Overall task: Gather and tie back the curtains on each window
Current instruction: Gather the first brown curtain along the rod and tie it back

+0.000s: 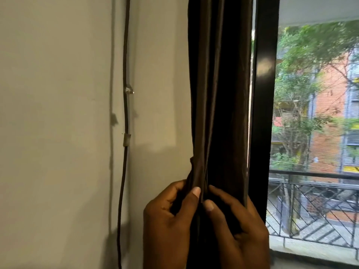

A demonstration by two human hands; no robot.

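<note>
Two hands — left [171, 216], right [240, 226] — round curtain [219, 94]

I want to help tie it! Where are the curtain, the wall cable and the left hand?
curtain [217, 94]: head view, dark folds halfway up.
wall cable [125, 115]: head view, its middle stretch.
left hand [169, 216]: head view, middle of the hand.

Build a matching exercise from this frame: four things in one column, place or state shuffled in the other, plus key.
Things:
1. dark brown curtain
2. cable
3. window frame
4. balcony railing

Place or state:
a. outdoors, lower right of the view
b. gathered, gripped by left hand and right hand
c. clipped down the wall
d. black upright just right of the gathered fabric

Pairs: 1-b, 2-c, 3-d, 4-a
</note>
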